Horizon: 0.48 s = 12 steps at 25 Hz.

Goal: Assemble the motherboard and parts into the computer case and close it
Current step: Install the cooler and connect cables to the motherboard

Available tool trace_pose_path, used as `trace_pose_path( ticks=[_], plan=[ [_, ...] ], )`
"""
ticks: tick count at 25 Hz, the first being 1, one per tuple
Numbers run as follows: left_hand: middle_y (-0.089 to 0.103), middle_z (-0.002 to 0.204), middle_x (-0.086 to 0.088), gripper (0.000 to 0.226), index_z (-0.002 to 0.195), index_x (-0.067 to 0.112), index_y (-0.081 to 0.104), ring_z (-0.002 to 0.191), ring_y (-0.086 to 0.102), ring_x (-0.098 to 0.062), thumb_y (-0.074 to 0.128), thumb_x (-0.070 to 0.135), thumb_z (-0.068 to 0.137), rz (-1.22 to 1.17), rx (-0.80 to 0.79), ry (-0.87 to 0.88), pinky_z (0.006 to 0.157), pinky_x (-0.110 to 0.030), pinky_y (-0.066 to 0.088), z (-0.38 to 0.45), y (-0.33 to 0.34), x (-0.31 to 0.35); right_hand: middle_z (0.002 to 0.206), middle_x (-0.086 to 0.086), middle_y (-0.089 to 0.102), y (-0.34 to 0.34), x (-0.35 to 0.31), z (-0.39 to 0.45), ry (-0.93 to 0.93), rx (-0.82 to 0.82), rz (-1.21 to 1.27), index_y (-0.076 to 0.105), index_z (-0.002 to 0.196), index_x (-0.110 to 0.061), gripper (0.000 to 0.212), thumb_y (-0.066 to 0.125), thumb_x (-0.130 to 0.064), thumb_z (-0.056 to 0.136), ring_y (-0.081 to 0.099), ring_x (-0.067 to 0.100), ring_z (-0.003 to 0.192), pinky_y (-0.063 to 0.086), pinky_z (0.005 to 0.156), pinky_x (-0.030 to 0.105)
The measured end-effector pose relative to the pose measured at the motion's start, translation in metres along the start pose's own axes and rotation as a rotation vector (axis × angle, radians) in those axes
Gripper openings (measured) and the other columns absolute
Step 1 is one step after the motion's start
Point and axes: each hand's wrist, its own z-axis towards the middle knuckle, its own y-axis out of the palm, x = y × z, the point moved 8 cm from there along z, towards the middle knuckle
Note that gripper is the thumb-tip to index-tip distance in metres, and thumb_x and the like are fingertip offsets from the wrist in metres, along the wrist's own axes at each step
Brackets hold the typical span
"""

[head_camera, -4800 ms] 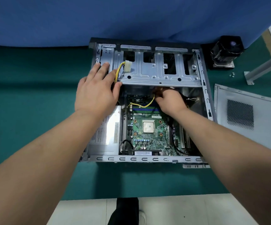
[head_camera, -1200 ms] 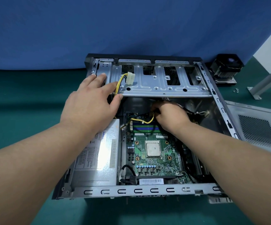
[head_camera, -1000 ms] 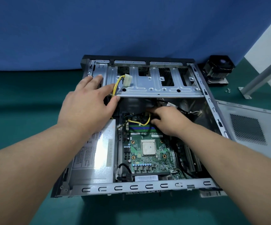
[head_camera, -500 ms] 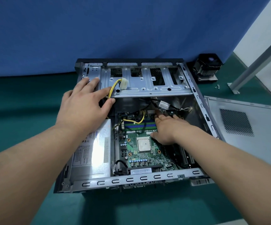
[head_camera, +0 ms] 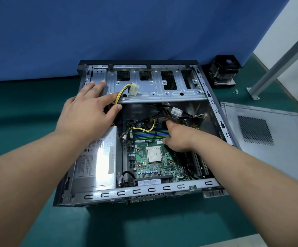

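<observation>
Motherboard, green (head_camera: 155, 157), sits in my open grey steel case (head_camera: 144, 188); cooler (head_camera: 224, 71) and perforated side panel (head_camera: 266, 138) wait at 2 o'clock, left hand (head_camera: 87, 114) flat, right hand (head_camera: 178, 136) pressing, empty.

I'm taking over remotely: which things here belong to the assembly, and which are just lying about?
Job: computer case, motherboard, power supply, CPU cooler, side panel, loose screws, left hand, right hand.

Lying about: metal post, blue backdrop.
</observation>
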Motion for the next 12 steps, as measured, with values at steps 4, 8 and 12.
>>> trace_pose_path(
  ticks=[4, 8, 12],
  plan=[
    [0.023, 0.168, 0.009, 0.054, 0.149, 0.049, 0.043, 0.156, 0.012, -0.015, 0.031, 0.067, 0.100, -0.007, 0.002, -0.004, 0.118, -0.057, 0.026, 0.000, -0.001, 0.000, 0.169, 0.013, 0.019, 0.001, -0.001, 0.002, 0.017, -0.008, 0.070, 0.004, 0.163, -0.009, 0.074, 0.046, -0.030, 0.106, 0.031, 0.033, 0.150, 0.028, 0.118, 0.035],
    [0.024, 0.168, 0.008, 0.054, 0.148, 0.050, 0.043, 0.156, 0.013, -0.016, 0.031, 0.068, 0.099, -0.007, -0.002, 0.000, 0.117, -0.056, 0.026, 0.001, 0.000, 0.001, 0.160, 0.005, 0.040, -0.011, 0.005, 0.004, 0.043, 0.074, 0.228, 0.021, 0.160, -0.012, 0.062, 0.046, -0.021, 0.104, 0.054, 0.005, 0.082, 0.042, 0.064, 0.018],
    [0.026, 0.167, 0.009, 0.051, 0.145, 0.052, 0.046, 0.156, 0.013, -0.013, 0.030, 0.069, 0.100, -0.019, 0.007, 0.029, 0.121, -0.055, 0.019, 0.000, -0.002, 0.003, 0.117, 0.004, 0.056, -0.012, 0.013, 0.009, 0.103, 0.089, 0.346, 0.039, 0.141, -0.016, 0.040, 0.046, -0.018, 0.101, 0.050, 0.006, 0.080, 0.040, 0.061, 0.023]
  ],
)
